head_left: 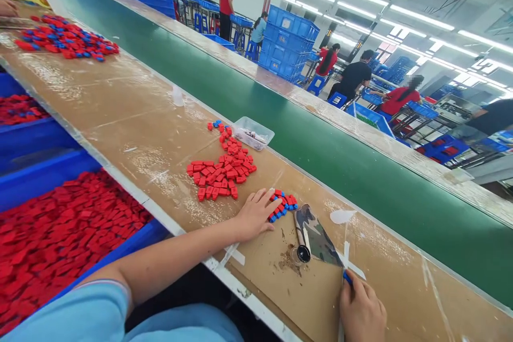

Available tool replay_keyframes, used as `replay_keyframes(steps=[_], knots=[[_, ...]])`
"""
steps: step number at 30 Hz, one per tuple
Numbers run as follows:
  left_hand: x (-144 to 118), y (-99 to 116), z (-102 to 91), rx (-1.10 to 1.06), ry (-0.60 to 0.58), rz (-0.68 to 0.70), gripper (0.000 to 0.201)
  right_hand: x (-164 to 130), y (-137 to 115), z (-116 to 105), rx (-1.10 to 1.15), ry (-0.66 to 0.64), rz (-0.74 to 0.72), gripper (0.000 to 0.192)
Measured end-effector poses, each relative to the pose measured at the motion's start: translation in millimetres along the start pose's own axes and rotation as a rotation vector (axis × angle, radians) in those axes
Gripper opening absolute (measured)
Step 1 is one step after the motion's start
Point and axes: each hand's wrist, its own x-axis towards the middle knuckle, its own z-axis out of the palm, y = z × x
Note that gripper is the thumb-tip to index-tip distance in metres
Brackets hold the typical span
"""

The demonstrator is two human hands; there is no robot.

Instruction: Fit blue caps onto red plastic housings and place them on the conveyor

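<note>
My left hand (255,216) lies palm down on the brown table covering, fingers spread. Its fingertips touch a small cluster of red and blue plastic pieces (285,203). At the lower right, my right hand (363,304) is closed in a pinch on a small blue object (348,278), mostly hidden by the fingers, so its kind is unclear. Between the hands sits a small jar with a black rim (303,254), brown stains around it. Beside the jar lies a camouflage-patterned piece (320,240). A pile of red pieces (226,171) spreads beyond my left hand.
A clear plastic tray (253,133) stands by the green conveyor belt (320,144). Another red and blue pile (68,37) lies far left. Below the table edge, a blue crate (48,179) holds many red pieces (60,240). Several people work beyond the belt near stacked blue crates (284,43).
</note>
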Motion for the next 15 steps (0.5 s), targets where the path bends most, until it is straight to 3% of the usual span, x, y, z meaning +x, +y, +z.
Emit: replay_keyframes(steps=[5, 11, 15], knots=[[36.9, -6.3, 5.1, 0.044, -0.182, 0.113, 0.085, -0.4, -0.3, 4.0, -0.034, 0.05, -0.005, 0.046], [68.9, -5.8, 12.3, 0.066, -0.18, 0.336, 0.066, -1.9, -7.4, 10.4, -0.079, 0.188, -0.024, 0.044], [94.4, -4.7, 17.8, 0.1, -0.179, 0.392, 0.053, -2.8, -4.3, 23.3, -0.136, 0.348, -0.061, 0.034]])
